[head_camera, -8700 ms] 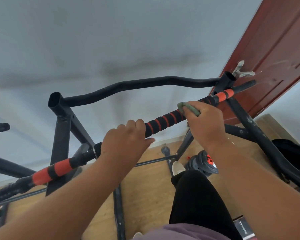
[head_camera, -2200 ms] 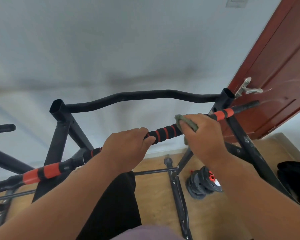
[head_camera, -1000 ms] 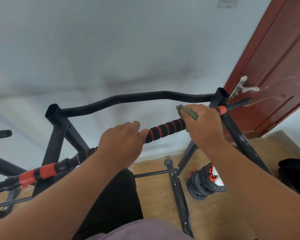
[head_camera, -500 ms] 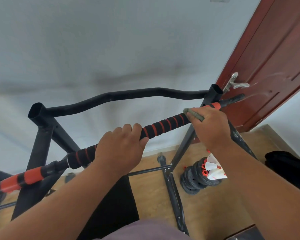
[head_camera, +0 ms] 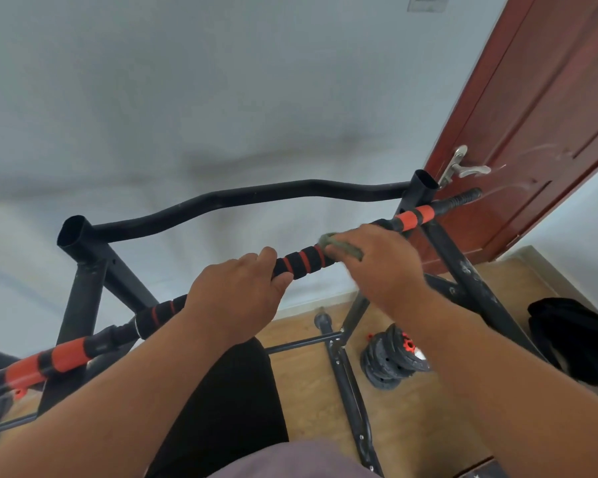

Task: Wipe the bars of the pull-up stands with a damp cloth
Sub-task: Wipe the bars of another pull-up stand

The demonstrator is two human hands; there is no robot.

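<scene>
Right hand point(head_camera: 384, 267) curls round the grey-green cloth point(head_camera: 342, 248), pinching it onto the padded bar point(head_camera: 301, 260); left hand point(head_camera: 235, 298) is wrapped round the same bar just beside it, steadying. Risks as I judge them: your cloth looks bunched, so it may skip the foam's underside. Push further left and you'll bump your own left hand. Lean hard and the stand point(head_camera: 83, 294) could rock toward the door point(head_camera: 532, 132).

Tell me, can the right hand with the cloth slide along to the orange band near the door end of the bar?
Probably yes. The right hand holds the cloth on the bar, and nothing sits between it and the orange band.
</scene>
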